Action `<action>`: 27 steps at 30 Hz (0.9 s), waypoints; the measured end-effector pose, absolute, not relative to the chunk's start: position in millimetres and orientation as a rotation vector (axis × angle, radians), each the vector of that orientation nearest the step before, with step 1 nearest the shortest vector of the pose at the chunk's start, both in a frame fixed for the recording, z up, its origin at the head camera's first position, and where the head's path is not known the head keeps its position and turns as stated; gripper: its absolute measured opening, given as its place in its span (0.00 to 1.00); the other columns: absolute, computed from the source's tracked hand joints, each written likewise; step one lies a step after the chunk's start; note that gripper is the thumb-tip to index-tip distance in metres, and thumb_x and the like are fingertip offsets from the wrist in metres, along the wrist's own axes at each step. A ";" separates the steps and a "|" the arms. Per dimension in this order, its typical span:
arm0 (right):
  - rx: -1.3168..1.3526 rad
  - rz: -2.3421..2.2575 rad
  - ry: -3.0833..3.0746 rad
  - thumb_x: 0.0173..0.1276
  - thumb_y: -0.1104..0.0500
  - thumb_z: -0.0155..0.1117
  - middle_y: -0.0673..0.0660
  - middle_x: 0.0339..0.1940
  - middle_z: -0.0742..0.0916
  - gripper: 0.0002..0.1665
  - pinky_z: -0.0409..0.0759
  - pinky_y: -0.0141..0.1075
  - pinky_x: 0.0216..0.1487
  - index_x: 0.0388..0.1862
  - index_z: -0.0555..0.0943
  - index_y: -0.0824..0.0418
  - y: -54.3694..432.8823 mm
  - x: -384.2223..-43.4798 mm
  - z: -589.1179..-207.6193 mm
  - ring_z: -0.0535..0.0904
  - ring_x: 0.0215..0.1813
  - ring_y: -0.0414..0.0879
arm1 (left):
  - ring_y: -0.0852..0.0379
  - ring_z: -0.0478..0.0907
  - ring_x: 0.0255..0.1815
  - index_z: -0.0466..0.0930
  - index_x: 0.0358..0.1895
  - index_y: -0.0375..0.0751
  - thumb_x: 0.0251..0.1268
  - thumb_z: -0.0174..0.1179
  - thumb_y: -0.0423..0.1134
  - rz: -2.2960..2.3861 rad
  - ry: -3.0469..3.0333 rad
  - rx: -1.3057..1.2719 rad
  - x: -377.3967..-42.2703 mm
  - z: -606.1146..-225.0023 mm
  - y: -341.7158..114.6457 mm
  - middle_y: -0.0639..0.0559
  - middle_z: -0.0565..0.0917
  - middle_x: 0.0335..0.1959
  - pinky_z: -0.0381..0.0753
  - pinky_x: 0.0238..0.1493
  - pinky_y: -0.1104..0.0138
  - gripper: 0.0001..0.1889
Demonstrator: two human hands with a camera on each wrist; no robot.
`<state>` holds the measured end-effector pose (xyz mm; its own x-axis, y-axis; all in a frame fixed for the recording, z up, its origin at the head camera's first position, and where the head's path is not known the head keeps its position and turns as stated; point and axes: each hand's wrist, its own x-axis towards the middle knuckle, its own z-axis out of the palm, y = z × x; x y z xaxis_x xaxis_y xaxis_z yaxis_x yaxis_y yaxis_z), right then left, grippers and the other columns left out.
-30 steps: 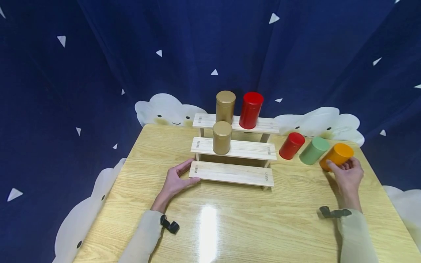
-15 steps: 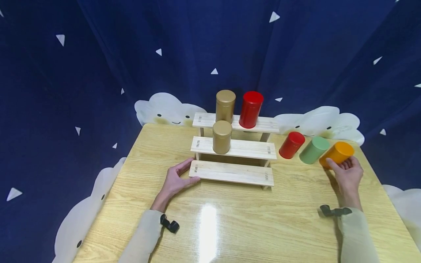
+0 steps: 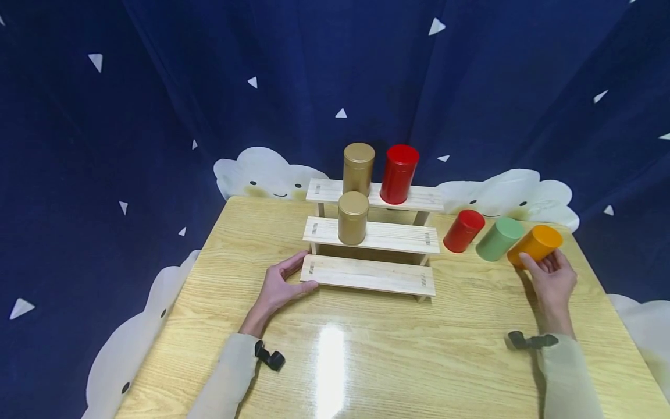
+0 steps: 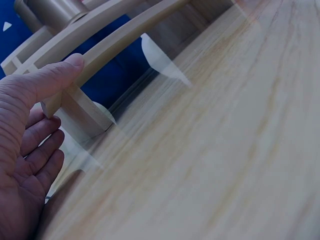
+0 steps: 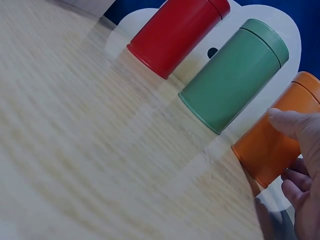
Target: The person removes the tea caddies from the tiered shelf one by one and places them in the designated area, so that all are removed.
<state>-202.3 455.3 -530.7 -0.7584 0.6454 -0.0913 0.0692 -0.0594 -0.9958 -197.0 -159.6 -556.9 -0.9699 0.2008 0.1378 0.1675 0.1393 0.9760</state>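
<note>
Curtain (image 3: 293,70): blue, behind the table (image 3: 419,349)
Left hand (image 3: 277,288): thumb and fingers part-spread, holding one end of the rack (image 3: 389,235)
Right hand (image 3: 555,282): thumb and curled fingers grip the orange tin (image 3: 541,240)
Green tin (image 3: 499,240): just left of the right fingers

The orange can (image 3: 536,243) looks smooth metal, the shelf (image 3: 369,274) matt wood.

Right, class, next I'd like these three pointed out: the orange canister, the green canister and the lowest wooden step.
Orange canister (image 5: 274,143): right wrist view, on its side wall.
Green canister (image 5: 234,77): right wrist view, on its side wall.
Lowest wooden step (image 3: 368,274): head view, on its top face.
</note>
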 end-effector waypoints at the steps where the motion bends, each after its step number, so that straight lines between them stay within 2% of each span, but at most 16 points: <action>1: -0.782 1.873 -1.797 0.58 0.66 0.82 0.48 0.62 0.83 0.48 0.78 0.15 0.55 0.77 0.73 0.56 455.1 -201.4 -530.7 0.78 0.64 0.40 | 0.48 0.74 0.73 0.76 0.72 0.39 0.51 0.83 0.37 2.007 2.352 0.372 -197.1 -556.7 -159.6 0.46 0.78 0.72 0.71 0.77 0.59 0.42; 5: -0.875 1.870 -1.767 0.56 0.65 0.84 0.47 0.63 0.82 0.51 0.76 0.16 0.61 0.78 0.72 0.55 455.3 -196.7 -532.2 0.77 0.66 0.40 | 0.50 0.74 0.74 0.77 0.72 0.45 0.50 0.84 0.39 1.998 2.353 0.355 -197.8 -556.6 -159.3 0.50 0.78 0.72 0.70 0.77 0.61 0.42; 10: -0.944 1.858 -1.768 0.54 0.61 0.86 0.45 0.67 0.80 0.57 0.72 0.19 0.68 0.81 0.68 0.53 453.5 -188.4 -534.9 0.74 0.71 0.39 | 0.50 0.73 0.74 0.77 0.72 0.45 0.50 0.84 0.38 1.999 2.348 0.357 -198.1 -556.1 -159.1 0.50 0.77 0.73 0.69 0.77 0.60 0.41; 18: -0.872 1.788 -1.745 0.57 0.66 0.83 0.48 0.65 0.81 0.49 0.74 0.23 0.70 0.77 0.72 0.56 438.4 -173.4 -528.3 0.75 0.69 0.42 | 0.48 0.74 0.74 0.77 0.72 0.45 0.51 0.83 0.36 2.007 2.343 0.364 -197.9 -556.7 -159.5 0.49 0.78 0.72 0.70 0.78 0.58 0.41; 27: -0.820 1.669 -1.837 0.57 0.63 0.84 0.47 0.56 0.85 0.42 0.76 0.20 0.63 0.70 0.78 0.58 414.2 -162.7 -519.4 0.79 0.59 0.40 | 0.48 0.74 0.74 0.77 0.72 0.45 0.50 0.84 0.36 2.007 2.346 0.361 -197.6 -557.3 -160.0 0.48 0.78 0.72 0.70 0.77 0.57 0.41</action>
<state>-162.7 414.2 -519.4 -0.6805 0.7325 -0.0194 0.0894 0.0568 -0.9944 -197.6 -160.0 -557.3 -0.9724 0.1971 0.1245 0.1535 0.1395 0.9783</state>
